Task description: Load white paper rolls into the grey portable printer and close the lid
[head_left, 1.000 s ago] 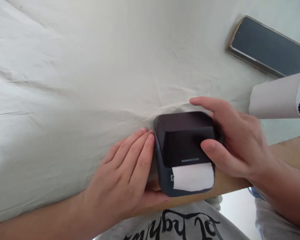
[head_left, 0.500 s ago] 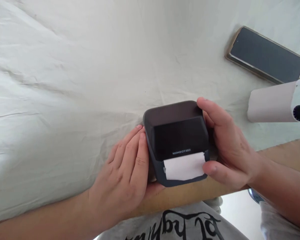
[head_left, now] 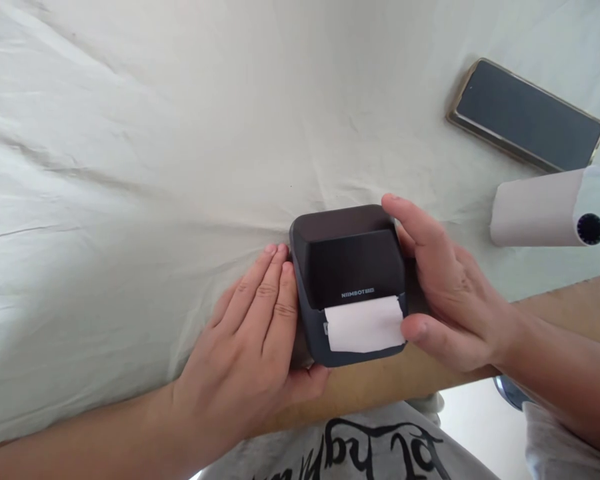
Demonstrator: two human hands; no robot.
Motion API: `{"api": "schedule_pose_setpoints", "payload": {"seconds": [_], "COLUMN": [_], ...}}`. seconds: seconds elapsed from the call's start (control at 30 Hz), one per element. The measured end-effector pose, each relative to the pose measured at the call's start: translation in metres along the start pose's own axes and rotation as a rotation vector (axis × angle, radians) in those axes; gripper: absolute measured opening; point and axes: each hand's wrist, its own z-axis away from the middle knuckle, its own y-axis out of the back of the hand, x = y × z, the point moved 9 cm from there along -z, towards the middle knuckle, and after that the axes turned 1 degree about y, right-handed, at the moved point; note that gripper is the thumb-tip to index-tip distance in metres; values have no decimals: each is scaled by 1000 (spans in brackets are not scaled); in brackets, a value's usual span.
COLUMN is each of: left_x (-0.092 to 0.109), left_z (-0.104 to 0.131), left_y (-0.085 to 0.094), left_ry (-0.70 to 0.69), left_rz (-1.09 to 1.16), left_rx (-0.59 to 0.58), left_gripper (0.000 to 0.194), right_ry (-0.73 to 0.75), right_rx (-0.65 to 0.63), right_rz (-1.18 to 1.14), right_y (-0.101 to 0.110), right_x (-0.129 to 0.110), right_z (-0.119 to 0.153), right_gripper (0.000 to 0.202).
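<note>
A dark label printer [head_left: 355,267] marked NIIMBOT sits between my two hands near the table's front edge. White paper [head_left: 365,327] sticks out of the slot on its near side. Along the printer's left wall lie the fingers of my left hand [head_left: 245,333], with its thumb at the front corner. My right hand [head_left: 455,287] grips the opposite side, a finger at the far right corner and the thumb by the paper's right edge. The printer's underside is hidden.
A phone [head_left: 530,113] in a clear case lies at the upper right. Just below it is a roll of white paper [head_left: 537,207] with a black core. Wrinkled pale cloth [head_left: 130,133] covers the table, and a brown strip [head_left: 570,313] runs along its front edge.
The printer has shifted slightly left and looks less tilted, its near edge a little farther from me. My right hand has moved left with it; my left thumb shows more.
</note>
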Motion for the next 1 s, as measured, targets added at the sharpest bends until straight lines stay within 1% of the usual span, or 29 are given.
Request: {"api": "schedule_pose_setpoints", "payload": {"seconds": [0.07, 0.23, 0.33, 0.37, 0.47, 0.6, 0.73, 0.8, 0.9, 1.0], "left_x": [0, 1, 2, 3, 4, 2, -3, -5, -7, -5], "left_z": [-2, -3, -3, -2, 0, 3, 4, 4, 2, 2], "left_y": [3, 3, 3, 4, 2, 0, 1, 2, 0, 1], "left_ry": [-21, -84, -80, -86, -81, -54, -21, -3, -5, -38], "left_rz": [-20, -102, -119, -110, -81, -49, 47, 76, 70, 36], "left_rx": [23, 29, 36, 51, 43, 52, 92, 97, 62, 56], "left_gripper": [74, 73, 75, 75, 75, 73, 72, 72, 73, 73], "right_ry": [8, -13, -16, -8, 7, -13, -13, 4, 43, 53], "right_rx": [-16, -21, -17, -14, -27, -22, 1, -45, -124, -145], "right_rz": [14, -27, 102, 160, 275, 306, 289, 295, 319, 302], "right_y": [0, 1, 2, 3, 2, 2, 9, 12, 16, 20], "right_x": [0, 2, 2, 1, -2, -3, -7, -10, -15, -14], "right_z": [0, 3, 8, 9, 12, 12, 10, 8, 4, 0], "right_gripper": [84, 77, 77, 78, 79, 77, 72, 75, 80, 78]}}
